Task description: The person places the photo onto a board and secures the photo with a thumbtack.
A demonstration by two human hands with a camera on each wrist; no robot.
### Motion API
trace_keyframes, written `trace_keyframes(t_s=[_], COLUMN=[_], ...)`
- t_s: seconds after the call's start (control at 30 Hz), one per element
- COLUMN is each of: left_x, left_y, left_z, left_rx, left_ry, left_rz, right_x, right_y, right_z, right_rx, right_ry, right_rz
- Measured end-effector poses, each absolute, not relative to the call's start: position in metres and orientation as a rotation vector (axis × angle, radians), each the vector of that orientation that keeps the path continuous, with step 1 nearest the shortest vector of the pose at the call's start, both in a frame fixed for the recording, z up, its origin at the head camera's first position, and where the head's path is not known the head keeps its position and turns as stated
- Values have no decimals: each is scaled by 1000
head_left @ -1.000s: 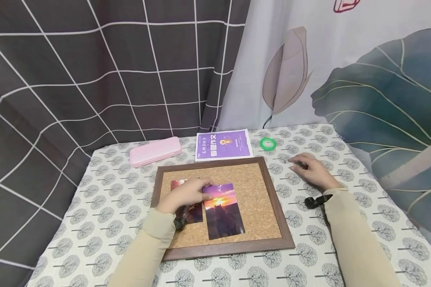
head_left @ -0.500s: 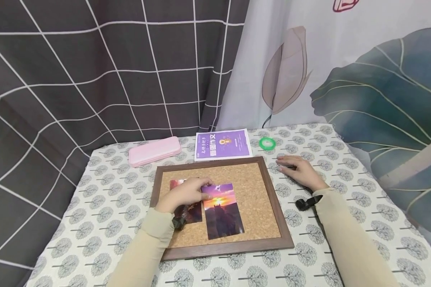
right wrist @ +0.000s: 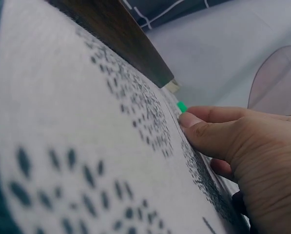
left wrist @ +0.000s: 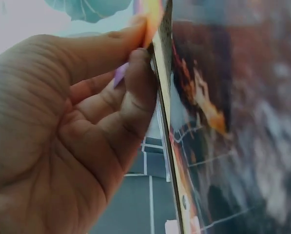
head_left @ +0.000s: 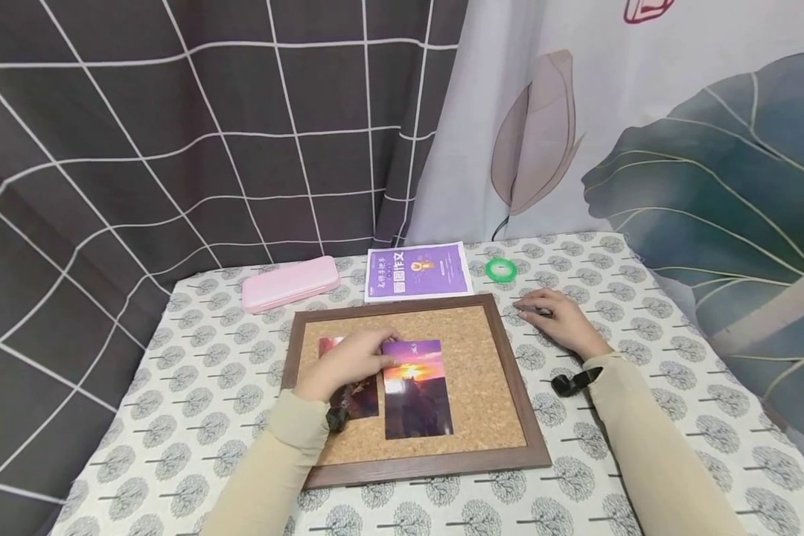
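My left hand (head_left: 351, 361) is over the framed cork board (head_left: 485, 387). Its thumb and fingers pinch the upper left edge of a sunset photo (head_left: 418, 406), which lies near the middle of the cork. The left wrist view shows the thumb (left wrist: 111, 48) against the photo's bright edge. Partly hidden beneath that hand is a second, dark reddish photo (head_left: 365, 398). My right hand (head_left: 563, 321) rests on the patterned cloth just right of the frame, fingers loosely bent. In the right wrist view, its thumb and forefinger are close together, and I see nothing held between them.
Behind the board lie a pink case (head_left: 291, 284), a purple booklet (head_left: 417, 272) and a green tape roll (head_left: 500, 269). A dark grid curtain (head_left: 194, 149) and a pale leaf-print curtain (head_left: 576, 186) hang around the table's far side.
The sunset photo has turned slightly and now lies straighter, with my left hand still gripping it. My right hand has shifted left, closer to the frame's right edge.
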State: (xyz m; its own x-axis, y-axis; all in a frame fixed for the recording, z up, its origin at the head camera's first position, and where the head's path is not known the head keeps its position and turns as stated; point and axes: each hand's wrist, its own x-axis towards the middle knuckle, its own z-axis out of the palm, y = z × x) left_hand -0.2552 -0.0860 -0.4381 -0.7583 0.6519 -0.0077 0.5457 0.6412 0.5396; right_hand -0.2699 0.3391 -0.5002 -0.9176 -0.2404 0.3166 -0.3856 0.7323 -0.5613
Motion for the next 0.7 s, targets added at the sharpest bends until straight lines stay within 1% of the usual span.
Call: trace_keyframes(t_s=[0.23, 0.47, 0.7], left_x=[-254, -254, -263], left_y=[-75, -69, -81], left_z=[-434, -432, -444], left_rx=[983, 908, 763], left_ry=[2813, 2891, 2817], left_rz=[762, 792, 911], right_x=[-272, -272, -270], right_y=[340, 341, 339], right_z=[-499, -499, -497], right_rx=[607, 563, 486], right_ry=[-2723, -2682, -2666], right_rz=[934, 965, 1000])
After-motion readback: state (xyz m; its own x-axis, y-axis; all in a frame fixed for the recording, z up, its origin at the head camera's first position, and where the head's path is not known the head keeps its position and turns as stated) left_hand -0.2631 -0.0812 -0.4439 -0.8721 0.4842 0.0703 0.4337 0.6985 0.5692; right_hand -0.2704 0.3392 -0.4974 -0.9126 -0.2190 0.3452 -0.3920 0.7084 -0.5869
